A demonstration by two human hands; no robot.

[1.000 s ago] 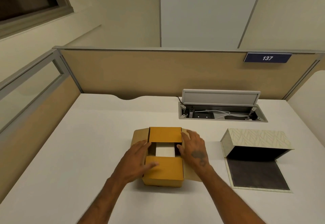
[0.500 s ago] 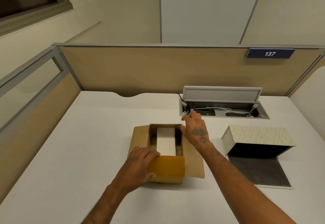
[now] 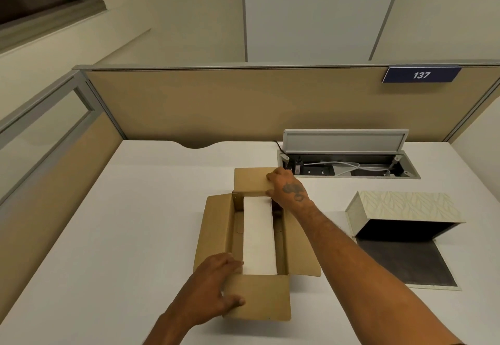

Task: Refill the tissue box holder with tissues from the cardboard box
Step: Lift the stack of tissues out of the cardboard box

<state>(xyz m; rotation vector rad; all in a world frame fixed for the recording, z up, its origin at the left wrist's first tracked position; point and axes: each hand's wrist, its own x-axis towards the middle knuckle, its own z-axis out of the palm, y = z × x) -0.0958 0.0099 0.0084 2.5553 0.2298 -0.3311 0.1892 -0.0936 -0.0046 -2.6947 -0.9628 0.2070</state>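
The brown cardboard box (image 3: 216, 231) lies on the white desk with all its flaps folded outward. Inside it a white stack of tissues (image 3: 258, 236) shows, long and narrow. My left hand (image 3: 213, 287) grips the near flap, thumb under it and fingers at its inner edge. My right hand (image 3: 286, 189) holds the far flap back at its right corner. The tissue box holder (image 3: 405, 205), cream with a leaf pattern, stands to the right with its dark inside open and its base panel lying flat in front.
An open cable tray (image 3: 349, 167) with a raised grey lid and white cables is set into the white desk (image 3: 135, 223) behind the box. Beige partition walls (image 3: 216, 106) close the desk at the back and left. A blue "137" sign (image 3: 421, 74) hangs on the partition.
The near and far flaps, first nearly closed over the box, have been pulled apart by my hands. The tissue stack is now fully exposed.
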